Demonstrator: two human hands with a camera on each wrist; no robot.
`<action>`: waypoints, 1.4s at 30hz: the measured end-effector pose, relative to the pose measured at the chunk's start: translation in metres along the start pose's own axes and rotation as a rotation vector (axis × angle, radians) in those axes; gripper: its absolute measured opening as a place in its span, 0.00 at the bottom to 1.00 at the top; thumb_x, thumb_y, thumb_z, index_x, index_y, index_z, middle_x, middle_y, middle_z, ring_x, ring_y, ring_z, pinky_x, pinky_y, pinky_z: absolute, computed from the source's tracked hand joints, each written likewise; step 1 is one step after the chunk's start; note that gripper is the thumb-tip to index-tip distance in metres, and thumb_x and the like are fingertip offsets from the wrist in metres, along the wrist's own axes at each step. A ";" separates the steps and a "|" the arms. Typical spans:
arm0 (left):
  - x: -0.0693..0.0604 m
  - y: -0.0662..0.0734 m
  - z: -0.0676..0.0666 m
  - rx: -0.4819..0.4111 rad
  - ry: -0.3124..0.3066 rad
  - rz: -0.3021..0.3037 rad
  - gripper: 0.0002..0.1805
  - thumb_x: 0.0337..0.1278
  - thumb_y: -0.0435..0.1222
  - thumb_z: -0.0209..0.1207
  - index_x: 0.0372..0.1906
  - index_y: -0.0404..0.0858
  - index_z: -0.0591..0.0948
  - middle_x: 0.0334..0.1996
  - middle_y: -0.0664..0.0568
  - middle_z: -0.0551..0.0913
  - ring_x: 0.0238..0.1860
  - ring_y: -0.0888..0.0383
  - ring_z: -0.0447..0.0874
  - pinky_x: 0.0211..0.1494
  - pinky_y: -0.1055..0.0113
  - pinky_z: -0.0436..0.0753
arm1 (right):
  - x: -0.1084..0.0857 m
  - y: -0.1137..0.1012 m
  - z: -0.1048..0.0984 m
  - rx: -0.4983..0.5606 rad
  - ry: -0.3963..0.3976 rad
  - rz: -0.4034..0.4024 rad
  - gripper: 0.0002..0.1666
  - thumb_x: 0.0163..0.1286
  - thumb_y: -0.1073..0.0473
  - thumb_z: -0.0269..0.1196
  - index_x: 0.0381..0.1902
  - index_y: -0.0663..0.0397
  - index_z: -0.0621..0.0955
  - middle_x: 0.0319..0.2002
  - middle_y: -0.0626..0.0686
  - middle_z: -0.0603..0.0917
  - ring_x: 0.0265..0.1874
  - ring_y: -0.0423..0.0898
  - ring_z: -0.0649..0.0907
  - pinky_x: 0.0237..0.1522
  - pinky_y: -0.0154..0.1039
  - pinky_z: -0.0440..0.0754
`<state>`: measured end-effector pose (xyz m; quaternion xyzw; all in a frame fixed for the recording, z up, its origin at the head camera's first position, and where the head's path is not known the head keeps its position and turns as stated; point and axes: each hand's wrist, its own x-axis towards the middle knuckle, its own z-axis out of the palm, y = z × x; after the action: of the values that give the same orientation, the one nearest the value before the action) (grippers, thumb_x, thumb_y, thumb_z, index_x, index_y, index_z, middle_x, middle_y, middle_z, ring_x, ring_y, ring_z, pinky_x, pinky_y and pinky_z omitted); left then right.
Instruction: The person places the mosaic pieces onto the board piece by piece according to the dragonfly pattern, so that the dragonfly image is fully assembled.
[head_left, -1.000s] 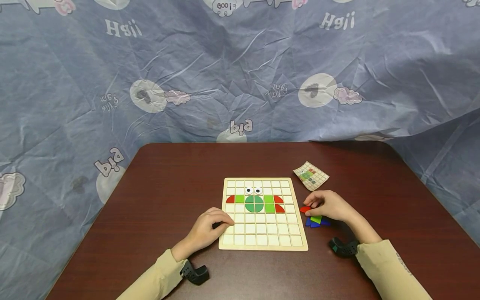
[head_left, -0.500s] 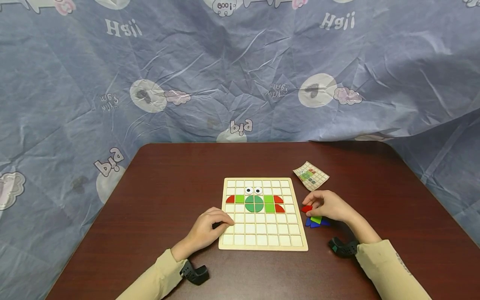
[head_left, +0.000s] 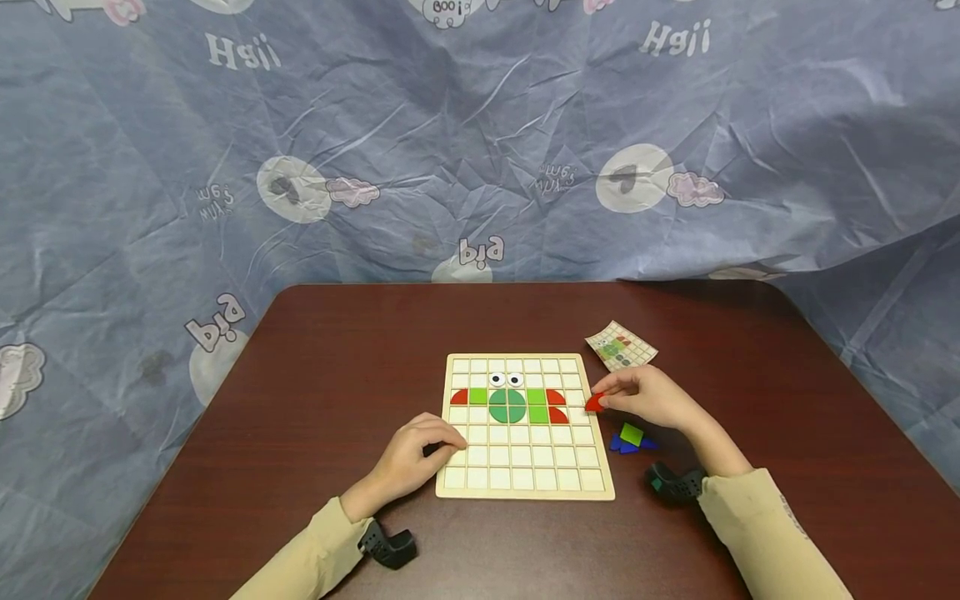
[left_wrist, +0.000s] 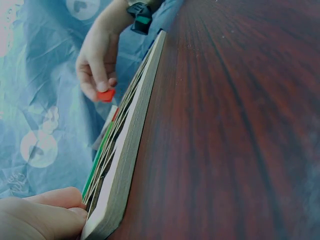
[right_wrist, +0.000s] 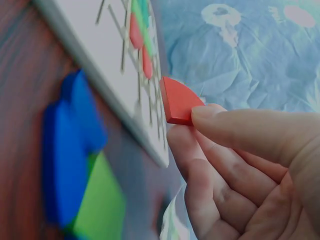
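Between thumb and fingertips, my right hand point(head_left: 654, 395) pinches a red quarter-circle tile point(right_wrist: 181, 104), held just above the right edge of the pale wooden grid board point(head_left: 521, 457). Two white eye pieces point(head_left: 506, 379) lie on the board. Below them is a dark green circle point(head_left: 507, 406) made of quarter tiles, flanked by light green squares point(head_left: 537, 406) and red quarter-circle tiles point(head_left: 557, 415). My left hand point(head_left: 408, 454) rests its fingertips on the board's left edge. In the left wrist view, its thumb point(left_wrist: 65, 220) touches the board near a corner.
Right of the board lies a small pile: a light green tile point(head_left: 632, 434) on several blue tiles point(head_left: 627, 448). A picture card point(head_left: 618, 346) showing a coloured grid lies behind the right hand. A patterned blue cloth point(head_left: 480, 167) hangs behind the dark wooden table point(head_left: 360, 350).
My right hand has lifted the red tile away from the pile and carried it left and farther back, to the board's right edge. The left hand has stayed in place.
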<state>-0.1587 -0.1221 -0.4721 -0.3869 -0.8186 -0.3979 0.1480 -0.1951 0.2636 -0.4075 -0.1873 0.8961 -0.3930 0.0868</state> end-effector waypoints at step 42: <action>0.001 0.000 0.000 0.008 0.008 0.006 0.10 0.51 0.27 0.63 0.33 0.45 0.86 0.34 0.62 0.84 0.41 0.62 0.78 0.46 0.68 0.78 | 0.095 -0.106 0.110 0.126 -0.132 -0.081 0.07 0.61 0.64 0.64 0.38 0.58 0.85 0.34 0.48 0.86 0.31 0.40 0.83 0.36 0.35 0.81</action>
<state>-0.1596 -0.1221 -0.4716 -0.3873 -0.8184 -0.3956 0.1539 -0.2202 0.0855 -0.4046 -0.2430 0.8535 -0.4387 0.1413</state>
